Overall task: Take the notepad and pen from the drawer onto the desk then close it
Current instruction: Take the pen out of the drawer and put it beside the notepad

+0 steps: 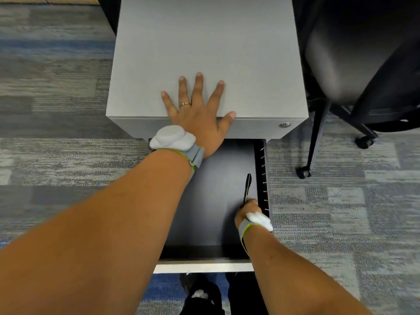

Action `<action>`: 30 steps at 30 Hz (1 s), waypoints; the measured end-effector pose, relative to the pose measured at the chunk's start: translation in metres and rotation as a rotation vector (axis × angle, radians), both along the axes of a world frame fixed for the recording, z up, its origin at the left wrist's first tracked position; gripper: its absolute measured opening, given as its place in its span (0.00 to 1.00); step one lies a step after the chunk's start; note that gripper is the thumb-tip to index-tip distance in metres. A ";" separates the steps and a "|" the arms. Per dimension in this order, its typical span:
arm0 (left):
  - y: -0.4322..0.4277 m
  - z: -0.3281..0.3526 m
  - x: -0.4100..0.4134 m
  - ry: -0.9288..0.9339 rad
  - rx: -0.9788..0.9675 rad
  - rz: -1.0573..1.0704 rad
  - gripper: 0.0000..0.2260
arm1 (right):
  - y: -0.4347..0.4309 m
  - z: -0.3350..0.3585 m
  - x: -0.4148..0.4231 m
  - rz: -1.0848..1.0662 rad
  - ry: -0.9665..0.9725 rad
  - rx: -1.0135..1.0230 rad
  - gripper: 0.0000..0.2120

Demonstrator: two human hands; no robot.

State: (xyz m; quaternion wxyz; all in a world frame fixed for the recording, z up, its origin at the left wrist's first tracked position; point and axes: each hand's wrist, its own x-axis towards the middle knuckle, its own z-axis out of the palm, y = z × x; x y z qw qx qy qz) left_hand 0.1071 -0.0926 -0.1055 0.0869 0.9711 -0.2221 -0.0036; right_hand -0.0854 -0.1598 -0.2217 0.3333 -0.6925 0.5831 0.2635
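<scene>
The drawer [204, 267] of a grey cabinet [204, 42] is pulled out towards me, its dark inside showing. A black pen [247, 187] lies along the drawer's right side, pointing away from me. My right hand [247, 212] is down in the drawer with its fingers closed on the pen's near end. My left hand [197, 112] lies flat with fingers spread on the cabinet's top front edge, holding nothing. A dark flat surface fills the drawer floor; I cannot tell whether it is the notepad.
A black office chair [363, 64] on castors stands right of the cabinet. Grey and blue carpet [56, 110] surrounds it. My shoes [202, 294] show below the drawer front. The drawer's right rail [262, 173] carries a row of small pins.
</scene>
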 end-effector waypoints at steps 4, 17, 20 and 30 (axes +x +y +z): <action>-0.001 -0.002 -0.002 -0.007 -0.011 -0.001 0.31 | 0.001 -0.012 -0.003 0.107 0.106 -0.102 0.16; -0.001 0.003 0.000 0.083 0.042 0.008 0.32 | -0.004 0.036 -0.011 0.412 -0.396 0.030 0.05; -0.002 0.015 0.007 0.171 0.067 -0.007 0.33 | -0.012 0.073 -0.008 0.412 -0.611 -0.016 0.09; -0.010 0.056 0.036 0.431 0.242 -0.026 0.26 | -0.090 0.200 0.108 0.263 -1.022 -0.227 0.11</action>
